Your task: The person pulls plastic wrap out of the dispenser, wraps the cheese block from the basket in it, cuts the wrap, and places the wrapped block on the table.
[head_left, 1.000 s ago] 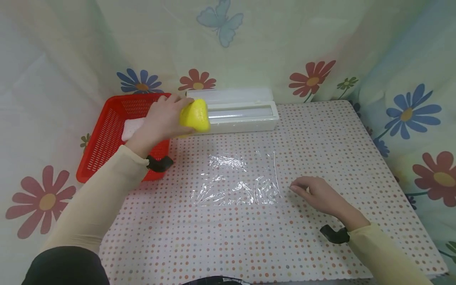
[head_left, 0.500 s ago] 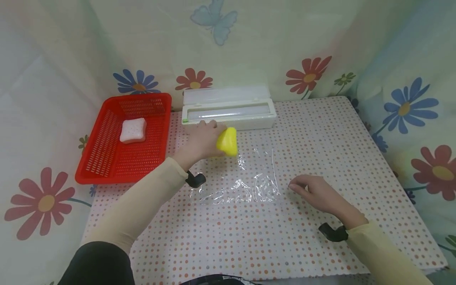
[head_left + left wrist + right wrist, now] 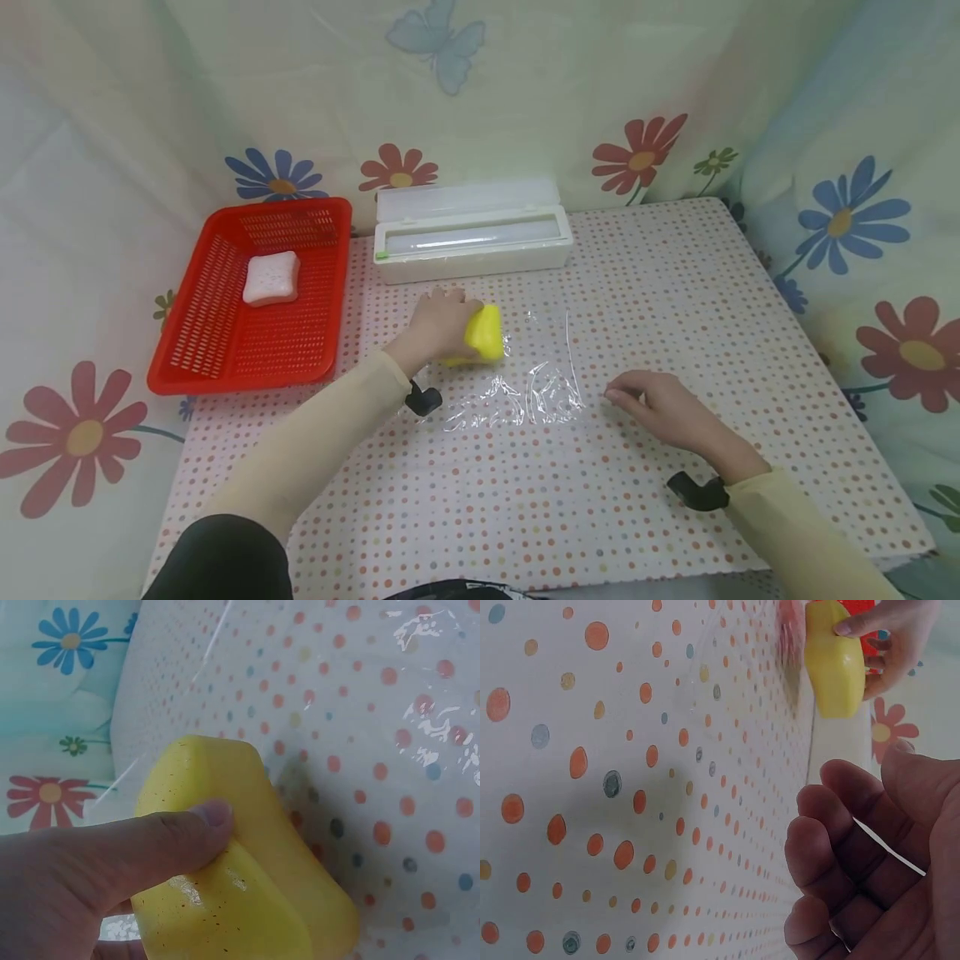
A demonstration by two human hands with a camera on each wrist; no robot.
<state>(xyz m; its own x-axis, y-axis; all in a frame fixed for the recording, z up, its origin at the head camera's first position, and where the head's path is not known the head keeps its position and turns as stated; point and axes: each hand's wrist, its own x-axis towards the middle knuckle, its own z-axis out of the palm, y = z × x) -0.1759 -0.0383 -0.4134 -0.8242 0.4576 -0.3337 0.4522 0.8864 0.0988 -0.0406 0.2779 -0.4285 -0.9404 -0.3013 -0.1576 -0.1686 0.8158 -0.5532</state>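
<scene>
My left hand [image 3: 438,325] grips a yellow sponge [image 3: 486,335] by its side, over the left part of a sheet of clear plastic film [image 3: 553,392]. In the left wrist view the thumb lies across the dark-specked yellow sponge [image 3: 277,862], and a shadow falls on the dotted cloth beside it. Whether the sponge touches the film I cannot tell. To the right of the film, my right hand [image 3: 667,408] holds nothing. Its fingers [image 3: 810,855] hang loosely curled in the right wrist view, with the sponge and left hand beyond them.
A red perforated basket [image 3: 277,354] at the left holds one pale pink sponge [image 3: 272,277]. Behind the film stands a white cling film box [image 3: 480,261], lid raised, with a roll inside. The dotted tablecloth [image 3: 480,500] reaches to the flowered curtain [image 3: 525,83].
My left hand has carried the yellow sponge from beside the basket rightward, then down and nearer over the film. The pink sponge has come into full view. My right hand has stayed in place.
</scene>
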